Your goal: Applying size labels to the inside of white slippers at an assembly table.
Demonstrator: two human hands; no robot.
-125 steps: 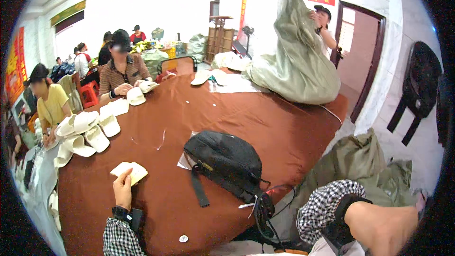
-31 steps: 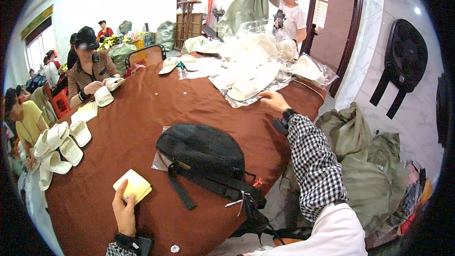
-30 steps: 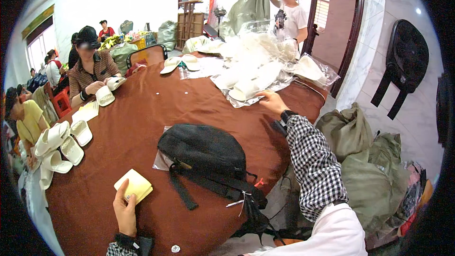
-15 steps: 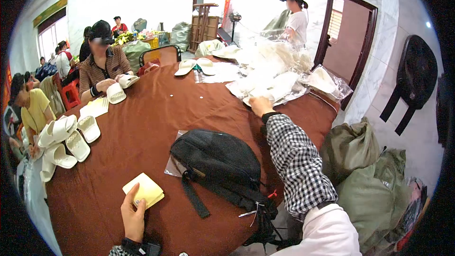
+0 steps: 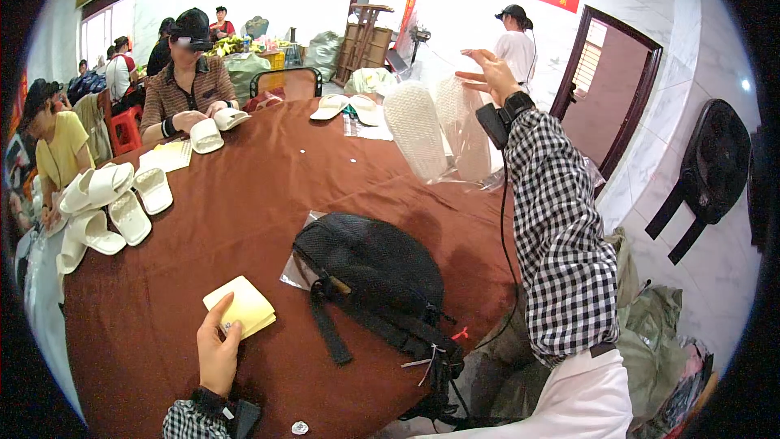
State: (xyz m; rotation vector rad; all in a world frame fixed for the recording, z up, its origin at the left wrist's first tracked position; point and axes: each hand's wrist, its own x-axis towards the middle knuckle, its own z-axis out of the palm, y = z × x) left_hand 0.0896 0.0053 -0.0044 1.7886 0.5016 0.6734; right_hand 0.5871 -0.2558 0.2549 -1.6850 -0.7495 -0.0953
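My left hand (image 5: 218, 356) pinches a stack of yellow paper slips (image 5: 244, 307) between thumb and fingers, over the near left part of the table. My right hand (image 5: 494, 77) is raised at the far right, its fingers stretched out and apart. Just left of and below it, a pair of whitish slippers (image 5: 414, 130) in clear plastic stands upright, textured soles toward me. Whether the fingers touch the plastic I cannot tell. A black backpack (image 5: 370, 264) lies on the brown-covered table (image 5: 179, 268) between my arms, partly on a clear plastic bag (image 5: 299, 272).
Several cream slippers (image 5: 130, 219) lie at the table's left edge. Across the table, a person in a striped top (image 5: 191, 93) handles slippers beside a paper sheet (image 5: 166, 156). Two cream slippers (image 5: 349, 110) lie at the far edge. Green sacks (image 5: 642, 349) stand on the floor at right.
My right hand has risen from the pile of bagged slippers, and its fingers have spread. One bagged pair now stands upright beside it. My left hand still holds the yellow slips, shifted slightly left.
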